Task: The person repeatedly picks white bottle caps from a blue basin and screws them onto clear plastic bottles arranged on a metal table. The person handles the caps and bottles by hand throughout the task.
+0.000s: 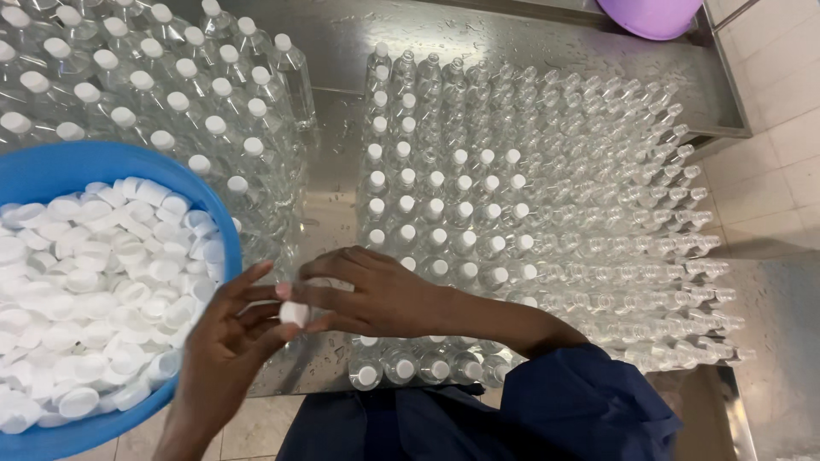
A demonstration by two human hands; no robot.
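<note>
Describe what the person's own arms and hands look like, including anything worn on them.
Both hands are bare: no gloves, rings or watch show. The left hand and its forearm are uncovered down to the frame's bottom edge. The right hand leads to a bare forearm, then a dark navy blue sleeve pushed up toward the elbow, loose and creased, of plain fabric with no visible markings.

steel table (512,34), wet sheen | pale tiled floor (786,145) at right | purple basin (653,13) at far edge
</note>
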